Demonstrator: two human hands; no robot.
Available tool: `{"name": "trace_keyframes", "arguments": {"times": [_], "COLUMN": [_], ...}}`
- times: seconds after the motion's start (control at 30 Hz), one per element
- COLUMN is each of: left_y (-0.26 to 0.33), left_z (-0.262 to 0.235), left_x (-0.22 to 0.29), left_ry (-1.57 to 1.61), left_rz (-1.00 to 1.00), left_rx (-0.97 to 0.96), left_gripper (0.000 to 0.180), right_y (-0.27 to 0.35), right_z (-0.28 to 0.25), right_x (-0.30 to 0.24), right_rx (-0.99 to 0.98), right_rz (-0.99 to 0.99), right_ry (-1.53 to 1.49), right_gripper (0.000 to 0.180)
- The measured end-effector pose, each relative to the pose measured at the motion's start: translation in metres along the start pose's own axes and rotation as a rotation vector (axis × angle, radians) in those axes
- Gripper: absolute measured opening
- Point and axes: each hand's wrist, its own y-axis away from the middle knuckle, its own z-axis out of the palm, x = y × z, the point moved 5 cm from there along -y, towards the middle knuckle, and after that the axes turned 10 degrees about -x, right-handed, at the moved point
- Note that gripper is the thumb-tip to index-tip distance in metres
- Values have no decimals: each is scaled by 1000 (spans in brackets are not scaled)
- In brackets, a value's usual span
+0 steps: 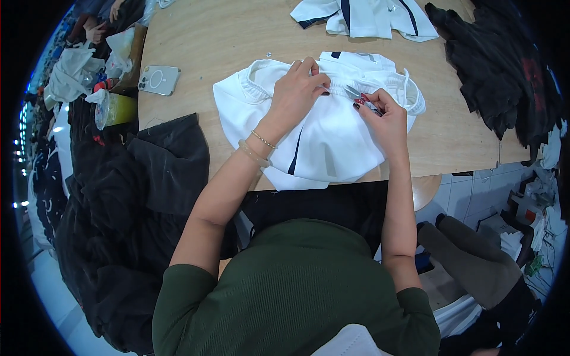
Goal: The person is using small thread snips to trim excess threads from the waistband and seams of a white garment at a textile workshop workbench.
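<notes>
White garment (323, 139) lies bunched on the counter (208, 41), elastic waistband running left-right along its far edge. Left hand (297, 92) grip pinches the waistband flat; just right of it, right hand (383, 115) grip is closed on small snips (355, 93), blades pointing left at the waistband.

Garment (320, 142) lies on the worktop (208, 35), under both hands. Left grip (297, 89) presses its waistband, just left of the right grip (383, 115). Snips (355, 92) sit between the two, held in the right grip, touching the waistband. Phone (159, 79) on the worktop well left of the left grip; cup (116, 110) further left, at the edge. Second folded garment (368, 16) behind both grips, at the far edge. Clothes pile (499, 71) right of the right grip. Cloth (172, 160) hangs off the near-left edge, below the left grip.
</notes>
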Motion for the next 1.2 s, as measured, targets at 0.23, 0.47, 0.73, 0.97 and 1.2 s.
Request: {"name": "trace_keyframes", "arguments": {"times": [0.23, 0.47, 0.73, 0.97, 1.2], "left_y": [0, 46, 41, 3, 16], "left_z": [-2, -49, -54, 1, -7], "left_x": [-21, -11, 3, 12, 2], "left_ry": [396, 759, 590, -15, 293], "left_rz": [-89, -102, -144, -70, -58], "left_rx": [-138, -723, -453, 65, -35], "left_gripper": [5, 6, 15, 17, 6], "right_y": [0, -1, 0, -1, -1], "right_z": [2, 2, 0, 2, 0], "right_x": [0, 4, 5, 0, 4], "right_rx": [8, 14, 7, -5, -4], "right_rz": [-16, -14, 4, 2, 26], "right_ry": [-13, -42, -62, -66, -77], "right_gripper": [18, 18, 18, 18, 19]}}
